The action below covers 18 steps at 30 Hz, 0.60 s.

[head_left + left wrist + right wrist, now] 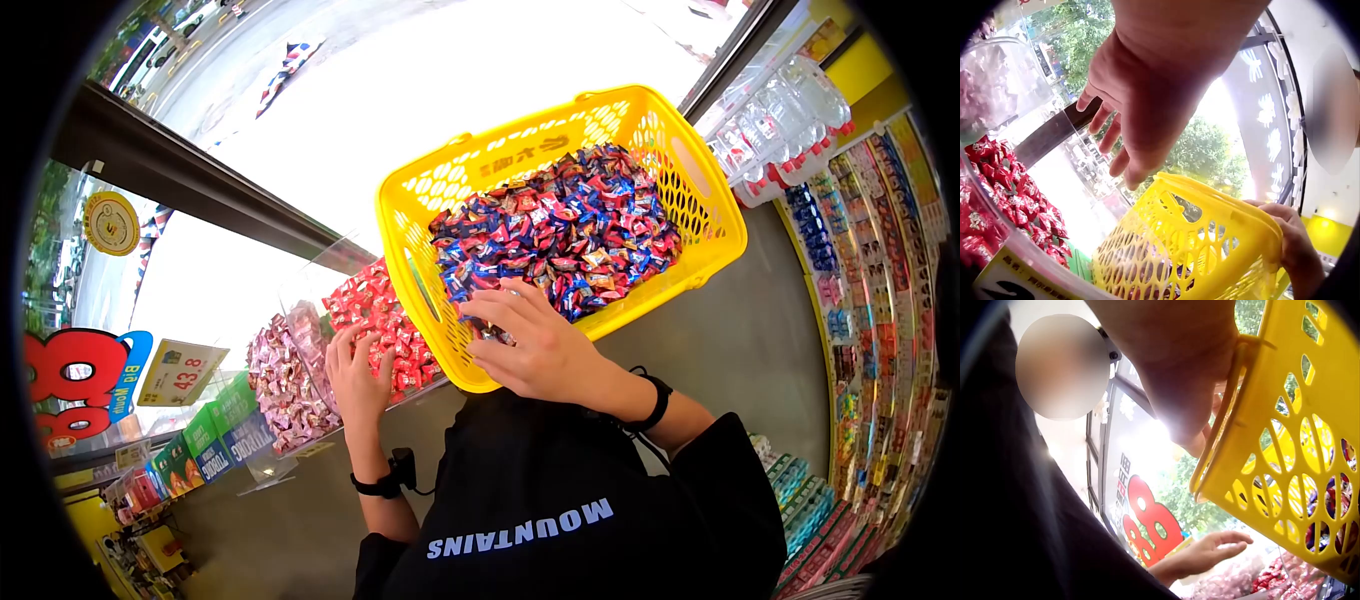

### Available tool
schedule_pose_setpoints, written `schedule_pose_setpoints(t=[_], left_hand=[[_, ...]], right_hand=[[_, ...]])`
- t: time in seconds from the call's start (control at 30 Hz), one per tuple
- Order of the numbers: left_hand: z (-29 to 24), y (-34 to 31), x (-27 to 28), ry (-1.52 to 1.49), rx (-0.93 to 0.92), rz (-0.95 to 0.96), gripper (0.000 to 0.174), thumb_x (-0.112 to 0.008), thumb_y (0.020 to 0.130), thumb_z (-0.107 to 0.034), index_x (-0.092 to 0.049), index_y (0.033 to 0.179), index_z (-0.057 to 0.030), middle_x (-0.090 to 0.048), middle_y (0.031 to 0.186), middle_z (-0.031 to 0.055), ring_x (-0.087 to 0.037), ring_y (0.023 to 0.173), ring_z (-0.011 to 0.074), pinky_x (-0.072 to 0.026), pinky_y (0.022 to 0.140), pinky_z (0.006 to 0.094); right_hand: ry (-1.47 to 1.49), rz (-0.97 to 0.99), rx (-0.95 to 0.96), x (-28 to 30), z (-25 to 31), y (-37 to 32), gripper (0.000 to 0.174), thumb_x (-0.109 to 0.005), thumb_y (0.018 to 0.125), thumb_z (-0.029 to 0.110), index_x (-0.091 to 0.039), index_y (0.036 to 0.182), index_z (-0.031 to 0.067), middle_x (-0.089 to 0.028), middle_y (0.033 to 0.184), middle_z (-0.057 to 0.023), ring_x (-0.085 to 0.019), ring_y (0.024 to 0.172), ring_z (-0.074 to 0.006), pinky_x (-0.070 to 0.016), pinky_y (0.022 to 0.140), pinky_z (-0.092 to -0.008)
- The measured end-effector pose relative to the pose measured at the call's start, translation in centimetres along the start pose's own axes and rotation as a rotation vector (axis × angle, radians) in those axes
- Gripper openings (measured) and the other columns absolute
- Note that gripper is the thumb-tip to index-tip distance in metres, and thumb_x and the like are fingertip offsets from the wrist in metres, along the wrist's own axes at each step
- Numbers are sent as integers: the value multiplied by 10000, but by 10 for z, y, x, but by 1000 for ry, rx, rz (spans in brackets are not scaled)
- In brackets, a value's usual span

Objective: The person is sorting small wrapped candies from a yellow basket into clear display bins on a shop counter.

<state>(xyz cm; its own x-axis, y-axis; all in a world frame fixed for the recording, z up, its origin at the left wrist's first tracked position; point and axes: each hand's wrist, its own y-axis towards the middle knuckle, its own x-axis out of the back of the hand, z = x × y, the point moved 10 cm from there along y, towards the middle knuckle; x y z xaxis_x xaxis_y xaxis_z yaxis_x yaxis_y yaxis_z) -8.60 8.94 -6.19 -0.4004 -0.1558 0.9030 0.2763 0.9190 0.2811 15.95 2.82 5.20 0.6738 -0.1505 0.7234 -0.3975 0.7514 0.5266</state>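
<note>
A yellow plastic basket [715, 235] with perforated walls holds a heap of red-and-blue wrapped candies [570, 225]. My right hand [540, 345] reaches over its near rim, fingers spread and slightly bent above the heap; in the right wrist view the rim hides most of those fingers. To the left, my left hand [360, 385] hovers beside red wrapped candies [400, 345] in a clear bin, fingers apart and nothing in them. In the left wrist view this hand [1138, 115] hangs between the red candies [1019, 200] and the basket [1247, 231].
Pink wrapped candies [285, 385] fill the neighbouring clear bin. Green boxes [225, 410] and a price sign [182, 373] stand farther left. A window frame [200, 180] runs behind. Bottled water [790, 110] and stocked shelves [880, 290] line the right.
</note>
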Motion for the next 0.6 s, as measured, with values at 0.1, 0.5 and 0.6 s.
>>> schedule_pose_setpoints(t=[0.1,0.5,0.6], left_hand=[[-29,25,43,-39,-38,-62,316,-823,899,-167,-734,1196,-104,-630,1403,142,-540,1380,396,-427,1156,536],[-153,73,64,-219,-291,-20,387,-841,852,-110,-734,1224,-95,-612,1422,139,-518,1414,406,-415,1162,533],[-170,73,42,-229,-310,40,382,-858,852,-181,-744,1213,-123,-617,1420,115,-516,1410,406,-408,1179,557]], right_hand=[[-15,3,15,0,1,-1,176,-804,847,134,-714,991,88,-632,1353,-156,-596,1320,-360,-425,1167,-568],[34,-92,-18,42,-23,-23,145,-754,880,138,-726,1013,84,-645,1337,-149,-589,1312,-336,-432,1156,-546],[-74,-103,-97,72,-47,-37,164,-770,869,138,-729,1019,85,-652,1332,-135,-599,1299,-336,-444,1144,-541]])
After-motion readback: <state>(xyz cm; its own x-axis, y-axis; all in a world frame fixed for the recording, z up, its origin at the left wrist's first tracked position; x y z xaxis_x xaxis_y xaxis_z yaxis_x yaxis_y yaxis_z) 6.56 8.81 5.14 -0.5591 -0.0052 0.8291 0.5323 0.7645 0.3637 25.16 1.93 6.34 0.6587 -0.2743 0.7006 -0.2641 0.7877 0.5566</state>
